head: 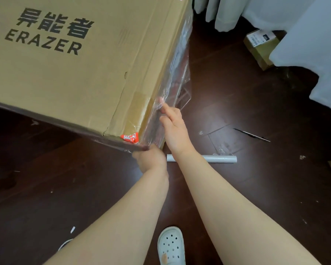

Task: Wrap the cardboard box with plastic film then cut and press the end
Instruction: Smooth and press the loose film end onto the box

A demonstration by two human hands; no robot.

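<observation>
Clear film [177, 73] pressed onto box [75, 73] by straight fingers of right hand [175, 129]; corner below gripped in left hand [150, 159]. Might peel if pressed softly.

The near corner of the large brown cardboard box [65, 73] is gripped by the left hand [149, 157]. Clear plastic film [172, 83] on its right side is pressed by an extended finger of the right hand [175, 129]. A white film roll [220, 158] is seen lying on the dark wooden floor [237, 188] nearby.

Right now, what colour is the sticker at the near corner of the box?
The sticker is orange with white print; head view.
</observation>
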